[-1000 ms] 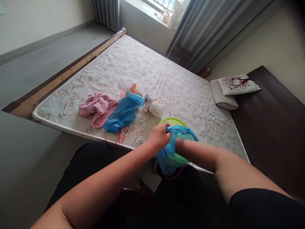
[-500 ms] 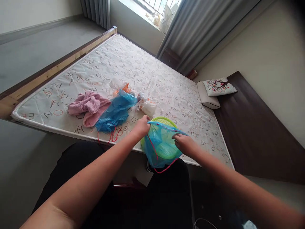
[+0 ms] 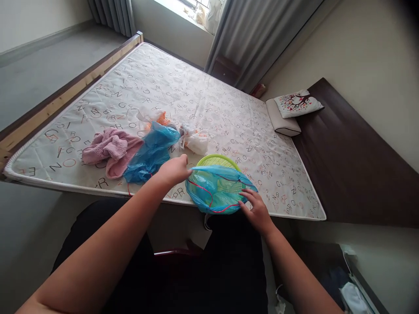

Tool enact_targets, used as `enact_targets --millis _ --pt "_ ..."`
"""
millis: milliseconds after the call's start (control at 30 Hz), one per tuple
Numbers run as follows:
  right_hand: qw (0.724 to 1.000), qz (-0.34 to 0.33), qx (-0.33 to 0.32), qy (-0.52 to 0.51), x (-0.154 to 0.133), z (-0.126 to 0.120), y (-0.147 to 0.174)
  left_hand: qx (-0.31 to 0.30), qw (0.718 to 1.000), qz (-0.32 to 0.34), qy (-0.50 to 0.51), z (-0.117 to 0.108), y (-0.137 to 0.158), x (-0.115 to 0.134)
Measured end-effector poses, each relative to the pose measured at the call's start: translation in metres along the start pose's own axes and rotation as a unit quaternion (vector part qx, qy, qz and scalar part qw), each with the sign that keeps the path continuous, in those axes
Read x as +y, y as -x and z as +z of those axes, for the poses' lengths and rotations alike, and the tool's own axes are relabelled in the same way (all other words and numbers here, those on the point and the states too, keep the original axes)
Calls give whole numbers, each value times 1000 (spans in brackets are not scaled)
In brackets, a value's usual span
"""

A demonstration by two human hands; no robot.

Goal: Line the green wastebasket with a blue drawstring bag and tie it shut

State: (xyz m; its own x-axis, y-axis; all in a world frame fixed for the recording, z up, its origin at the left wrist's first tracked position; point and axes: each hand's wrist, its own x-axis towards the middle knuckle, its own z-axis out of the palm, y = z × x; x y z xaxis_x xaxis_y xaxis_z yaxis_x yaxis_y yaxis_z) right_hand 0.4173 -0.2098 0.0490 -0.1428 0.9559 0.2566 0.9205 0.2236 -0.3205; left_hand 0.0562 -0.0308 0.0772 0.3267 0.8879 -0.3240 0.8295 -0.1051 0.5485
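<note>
A thin blue plastic bag (image 3: 204, 198) with a red drawstring is spread over a lime-green plastic basket (image 3: 218, 158) at the near edge of the mattress. The bag's mouth faces up, and the basket's far rim sticks out beyond it. My left hand (image 3: 175, 170) is closed on the bag's edge at the left. At the right side of the opening, my right hand (image 3: 255, 209) touches the bag with its fingers apart. A second blue bag (image 3: 153, 150) lies crumpled to the left, beside a pink fleecy cloth (image 3: 111, 150).
White and orange crumpled plastic bags (image 3: 196, 141) lie past the basket on the lettered mattress (image 3: 209, 104). A pillow with a tree print (image 3: 299, 104) rests by the dark headboard (image 3: 353, 152). The wooden bed rail (image 3: 72, 93) runs along the left.
My left hand has drawn the bag's edge leftward, and the bag's mouth is wider and rounder. My right hand has moved down the right side, its fingers now spread.
</note>
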Motion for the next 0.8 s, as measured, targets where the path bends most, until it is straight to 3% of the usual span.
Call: enact_targets --millis 133,300,433,533,600,700,800 --pt "992 -95 -42 65 -27 -7 10 -18 999 15 -29 -1 2 4" --pt "984 -156 -4 80 -50 -5 10 39 998 -6 -54 11 21 31" --pt "980 -182 33 78 -58 3 20 -22 994 -40 -94 11 22 30" --pt "978 -194 18 80 -57 5 32 -57 994 -40 -82 5 13 15" --pt "981 -174 -22 77 -54 4 38 -54 998 -34 -30 4 6 4" --pt "989 -98 -101 56 -47 4 42 -7 991 -44 127 6 -1 -5" --pt "993 19 -114 3 -38 6 39 37 930 -104 349 11 -6 -1"
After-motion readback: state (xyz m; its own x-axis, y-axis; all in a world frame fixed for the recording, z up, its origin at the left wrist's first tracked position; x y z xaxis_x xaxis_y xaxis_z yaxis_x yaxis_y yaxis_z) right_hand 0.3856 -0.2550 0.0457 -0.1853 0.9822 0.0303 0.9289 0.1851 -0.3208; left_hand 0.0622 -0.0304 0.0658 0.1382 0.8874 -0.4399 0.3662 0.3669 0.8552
